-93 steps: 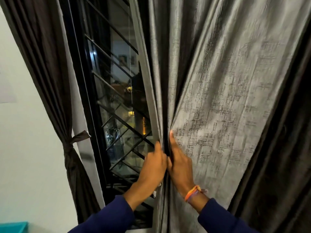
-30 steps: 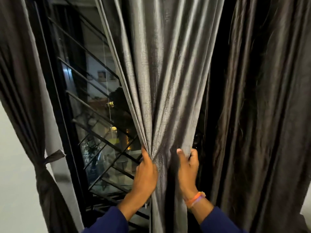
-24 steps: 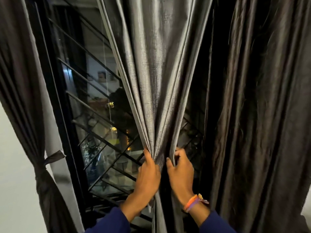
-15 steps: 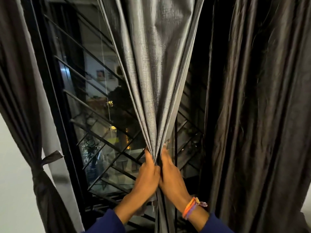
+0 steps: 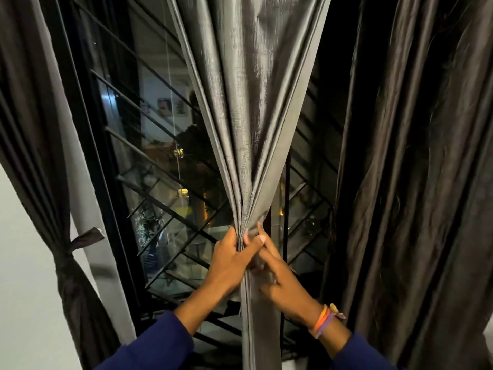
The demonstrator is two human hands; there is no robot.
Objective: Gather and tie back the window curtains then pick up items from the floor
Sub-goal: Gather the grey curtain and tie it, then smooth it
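Observation:
A shiny grey curtain hangs in the middle of the window, squeezed into a narrow bunch at waist height. My left hand wraps round the bunch from the left, its fingers curled over the folds. My right hand closes on the same bunch from the right, its fingers crossing under those of the left. The cloth fans out wide above my hands and drops straight below them. A dark brown curtain hangs loose on the right. No floor items are in view.
On the left another dark curtain is tied back with a knotted band against the white wall. Behind the grey curtain are the black window frame and a diagonal metal grille over dark glass.
The grey curtain has been pulled from a spread panel into a tight bunch. My right hand swept its right edge leftward until both hands met round the folds.

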